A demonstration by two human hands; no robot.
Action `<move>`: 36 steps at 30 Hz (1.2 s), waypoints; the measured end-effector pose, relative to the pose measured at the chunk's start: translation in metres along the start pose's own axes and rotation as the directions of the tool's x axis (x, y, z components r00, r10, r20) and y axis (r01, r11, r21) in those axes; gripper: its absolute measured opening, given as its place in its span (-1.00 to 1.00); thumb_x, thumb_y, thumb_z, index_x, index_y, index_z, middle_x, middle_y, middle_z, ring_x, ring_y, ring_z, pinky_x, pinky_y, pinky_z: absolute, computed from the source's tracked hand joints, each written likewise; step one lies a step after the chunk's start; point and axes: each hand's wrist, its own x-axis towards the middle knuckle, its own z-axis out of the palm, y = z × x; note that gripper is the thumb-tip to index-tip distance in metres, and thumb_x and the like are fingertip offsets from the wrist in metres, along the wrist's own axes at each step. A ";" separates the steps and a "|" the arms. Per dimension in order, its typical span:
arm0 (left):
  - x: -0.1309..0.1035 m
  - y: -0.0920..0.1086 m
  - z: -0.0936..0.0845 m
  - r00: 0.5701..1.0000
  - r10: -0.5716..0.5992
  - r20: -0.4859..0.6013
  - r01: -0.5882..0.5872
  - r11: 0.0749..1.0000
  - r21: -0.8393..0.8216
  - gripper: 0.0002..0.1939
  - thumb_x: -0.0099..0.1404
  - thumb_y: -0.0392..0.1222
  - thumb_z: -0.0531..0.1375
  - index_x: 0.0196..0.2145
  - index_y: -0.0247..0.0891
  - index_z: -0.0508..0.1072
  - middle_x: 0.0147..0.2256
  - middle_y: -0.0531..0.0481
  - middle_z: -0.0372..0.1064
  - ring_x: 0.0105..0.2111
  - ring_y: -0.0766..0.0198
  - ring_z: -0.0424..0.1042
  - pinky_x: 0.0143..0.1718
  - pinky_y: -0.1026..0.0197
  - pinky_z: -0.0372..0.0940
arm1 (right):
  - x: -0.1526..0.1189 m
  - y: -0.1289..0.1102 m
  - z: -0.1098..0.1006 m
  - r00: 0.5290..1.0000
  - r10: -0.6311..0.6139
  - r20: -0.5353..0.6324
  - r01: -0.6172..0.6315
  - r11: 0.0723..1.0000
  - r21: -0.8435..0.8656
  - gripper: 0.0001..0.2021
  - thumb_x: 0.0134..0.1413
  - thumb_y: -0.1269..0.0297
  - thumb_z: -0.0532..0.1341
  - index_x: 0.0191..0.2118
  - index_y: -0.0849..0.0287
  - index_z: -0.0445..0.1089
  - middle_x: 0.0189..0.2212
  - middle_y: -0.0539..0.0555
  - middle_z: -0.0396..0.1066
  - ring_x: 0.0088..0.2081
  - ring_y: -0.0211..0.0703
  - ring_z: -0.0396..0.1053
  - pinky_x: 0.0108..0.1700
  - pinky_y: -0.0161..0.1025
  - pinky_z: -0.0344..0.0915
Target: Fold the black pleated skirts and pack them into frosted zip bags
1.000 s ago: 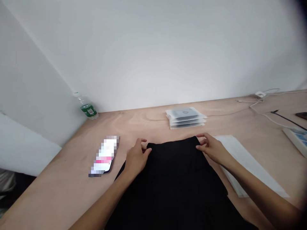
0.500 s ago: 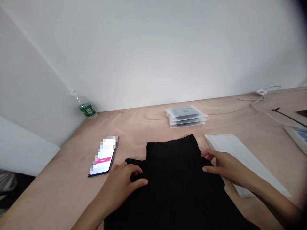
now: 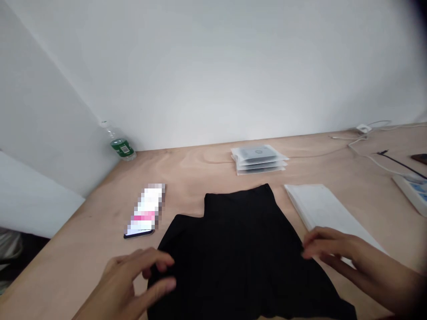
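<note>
Black fabric [image 3: 247, 249], seemingly a garment, lies spread on the table in front of me. At its left edge is my left hand [image 3: 136, 275], fingers curved with the thumb apart from them and nothing gripped. My right hand [image 3: 343, 253] is at the fabric's right edge, its thumb and fingertips close together there; blur hides whether cloth is between them. Beside the fabric, partly behind my right hand, lies a white flat packet or sheet [image 3: 323, 204].
A phone [image 3: 145, 209] with a lit screen lies at left, and a bottle [image 3: 122, 144] stands by the wall. Stacked clear packets [image 3: 259, 159] sit behind the fabric. White cables [image 3: 356, 144] and a white device [image 3: 412, 191] are at right.
Both hands have moved nearer to me along the fabric's edges, the left also outward. The fabric's left side now reaches out flatter, and its lower edge shows.
</note>
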 end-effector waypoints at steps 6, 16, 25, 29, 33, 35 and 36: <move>0.025 0.006 0.016 0.952 -0.293 -0.093 0.306 0.930 0.204 -0.67 0.19 0.12 0.01 -0.30 -0.16 0.38 -0.41 0.01 0.45 -0.43 0.12 0.42 -0.36 0.14 0.20 | 0.014 -0.018 0.056 0.999 -0.037 0.020 0.041 0.963 -0.267 -0.61 0.15 0.07 0.01 0.07 -0.04 0.26 0.13 0.10 0.20 0.11 0.05 0.19 0.03 0.04 0.26; 0.036 0.013 0.019 0.922 -0.175 -0.344 0.279 0.918 0.280 -0.69 0.27 -0.05 -0.05 -0.18 -0.20 0.38 -0.24 -0.07 0.45 -0.26 0.04 0.41 -0.27 0.03 0.22 | 0.004 -0.006 0.086 0.986 -0.086 0.143 0.147 0.852 -0.502 -0.35 0.09 -0.11 -0.02 0.26 -0.18 -0.26 0.29 0.03 -0.25 0.24 0.23 -0.18 0.09 0.26 0.06; 0.025 0.025 0.091 0.962 0.169 -0.214 -0.058 0.894 0.444 -0.29 0.23 0.19 -0.04 0.22 -0.26 -0.01 0.24 -0.13 -0.06 0.23 -0.07 -0.14 0.06 -0.08 0.13 | 0.010 -0.008 0.091 0.992 -0.123 0.030 0.117 0.797 -0.593 -0.30 0.03 -0.18 -0.01 0.26 -0.16 -0.21 0.29 0.13 -0.24 0.24 0.32 -0.23 0.04 0.33 0.04; 0.020 0.012 0.103 0.978 0.088 -0.187 0.007 0.889 0.459 -0.23 0.22 0.23 -0.05 0.24 -0.27 -0.07 0.25 -0.15 -0.12 0.24 -0.10 -0.21 0.06 -0.11 0.12 | 0.006 -0.002 0.098 0.993 -0.114 0.009 0.099 0.818 -0.566 -0.30 0.01 -0.17 0.03 0.25 -0.16 -0.17 0.28 0.14 -0.22 0.24 0.34 -0.24 0.06 0.36 -0.03; 0.018 0.019 0.088 0.981 0.078 -0.178 0.014 0.885 0.466 -0.26 0.20 0.27 -0.05 0.22 -0.18 0.01 0.25 -0.12 -0.11 0.22 -0.14 -0.11 0.02 -0.13 0.17 | 0.009 -0.009 0.083 0.998 -0.046 0.031 0.054 0.924 -0.379 -0.37 0.01 -0.12 0.08 0.22 -0.21 -0.06 0.27 0.06 -0.13 0.24 0.29 -0.19 0.10 0.36 -0.12; 0.020 0.032 0.079 0.979 0.076 -0.189 0.020 0.889 0.457 -0.29 0.20 0.27 -0.06 0.21 -0.11 0.04 0.25 -0.10 -0.12 0.20 -0.14 -0.07 -0.02 -0.14 0.19 | 0.024 -0.016 0.065 0.999 0.048 -0.001 -0.048 0.989 -0.138 -0.45 0.03 -0.05 0.11 0.16 -0.18 0.09 0.22 0.04 0.04 0.22 0.17 -0.06 0.15 0.26 -0.10; 0.021 0.040 0.076 0.979 0.081 -0.186 0.011 0.894 0.448 -0.31 0.20 0.27 -0.07 0.21 -0.07 0.02 0.26 -0.08 -0.13 0.21 -0.13 -0.07 -0.02 -0.14 0.19 | 0.036 -0.019 0.056 0.992 0.122 -0.032 -0.121 0.992 0.033 -0.51 0.03 -0.01 0.12 0.12 -0.12 0.18 0.16 0.06 0.15 0.17 0.11 0.06 0.15 0.18 -0.04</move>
